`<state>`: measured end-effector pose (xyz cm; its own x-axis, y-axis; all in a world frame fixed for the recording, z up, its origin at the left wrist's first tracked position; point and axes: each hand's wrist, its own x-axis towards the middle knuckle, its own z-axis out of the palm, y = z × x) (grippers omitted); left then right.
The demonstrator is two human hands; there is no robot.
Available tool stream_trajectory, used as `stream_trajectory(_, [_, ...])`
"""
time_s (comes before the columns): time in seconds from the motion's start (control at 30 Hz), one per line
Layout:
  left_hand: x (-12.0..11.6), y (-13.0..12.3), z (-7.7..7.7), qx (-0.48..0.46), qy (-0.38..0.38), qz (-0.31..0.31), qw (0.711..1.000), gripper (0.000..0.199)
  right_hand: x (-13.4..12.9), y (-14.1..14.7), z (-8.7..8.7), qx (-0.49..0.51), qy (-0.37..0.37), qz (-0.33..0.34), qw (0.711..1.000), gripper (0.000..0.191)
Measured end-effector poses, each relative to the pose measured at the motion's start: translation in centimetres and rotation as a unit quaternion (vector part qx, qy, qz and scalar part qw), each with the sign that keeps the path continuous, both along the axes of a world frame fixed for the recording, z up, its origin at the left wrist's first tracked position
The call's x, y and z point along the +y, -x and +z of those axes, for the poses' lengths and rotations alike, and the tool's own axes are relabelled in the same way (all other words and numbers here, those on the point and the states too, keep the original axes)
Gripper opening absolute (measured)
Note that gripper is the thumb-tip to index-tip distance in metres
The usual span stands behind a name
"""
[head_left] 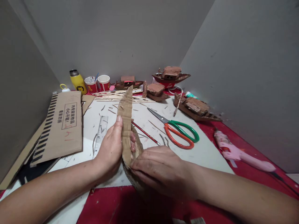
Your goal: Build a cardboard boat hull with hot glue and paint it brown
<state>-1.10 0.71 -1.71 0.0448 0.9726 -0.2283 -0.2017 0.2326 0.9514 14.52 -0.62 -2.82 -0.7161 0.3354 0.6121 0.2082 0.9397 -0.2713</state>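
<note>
A curved cardboard piece (pixel 126 115), pointed at its far end, stands tilted up between my hands. My left hand (pixel 112 143) grips it, thumb along the near side and fingertips showing through on the other side. Lower down, my right hand (pixel 161 169) pinches the cardboard near its bottom edge; part of the piece is hidden under these fingers. Just beyond lie a red-and-black pencil (pixel 146 133) and scissors (pixel 178 127) with one green and one orange handle. A clear ruler (pixel 101 130) rests left of the cardboard.
Several brown model boats (pixel 193 107) stand at the back and right. Thin wooden sticks (pixel 105 95), paper cups (pixel 103 82) and a yellow bottle (pixel 78 82) line the back. A printed cardboard sheet (pixel 60 124) leans at left. A pink glue gun (pixel 243 154) lies at right.
</note>
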Motion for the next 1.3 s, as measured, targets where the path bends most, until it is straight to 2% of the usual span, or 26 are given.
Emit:
stream_trajectory(0.17, [0.0, 0.1, -0.4, -0.012, 0.005, -0.005, 1.0, 0.057, 0.0, 0.2, 0.1, -0.013, -0.003, -0.02, 1.0, 0.013])
stream_trajectory(0.37, [-0.4, -0.1, 0.7, 0.038, -0.019, -0.009, 0.999, 0.053, -0.2, 0.7, 0.0, 0.046, 0.123, -0.031, 0.991, 0.013])
stream_trajectory(0.57, [-0.6, -0.3, 1.5, 0.067, -0.052, -0.026, 0.996, 0.055, -0.1, 0.7, 0.0, 0.065, 0.17, -0.044, 0.982, 0.013])
stream_trajectory(0.73, [-0.6, -0.1, 1.5, 0.091, -0.06, -0.027, 0.994, 0.05, -0.1, 0.4, 0.8, 0.046, 0.299, -0.043, 0.952, 0.011])
stream_trajectory(0.93, [-0.4, 0.1, 1.1, 0.074, -0.047, -0.011, 0.996, 0.041, -0.1, 0.3, 1.0, 0.064, 0.317, -0.064, 0.944, 0.009])
stream_trajectory(1.07, [-0.3, 0.3, 0.7, 0.094, -0.052, -0.03, 0.994, 0.048, 0.2, 0.1, 1.0, 0.054, 0.397, -0.048, 0.915, 0.014])
stream_trajectory(1.13, [-0.2, 0.3, 0.6, 0.103, -0.061, -0.035, 0.992, 0.051, 0.2, 0.0, 1.0, 0.059, 0.4, -0.048, 0.913, 0.015])
stream_trajectory(1.3, [-0.1, 0.3, 0.8, 0.067, -0.04, -0.056, 0.995, 0.055, 0.0, 0.0, 0.8, 0.061, 0.316, -0.014, 0.947, 0.013])
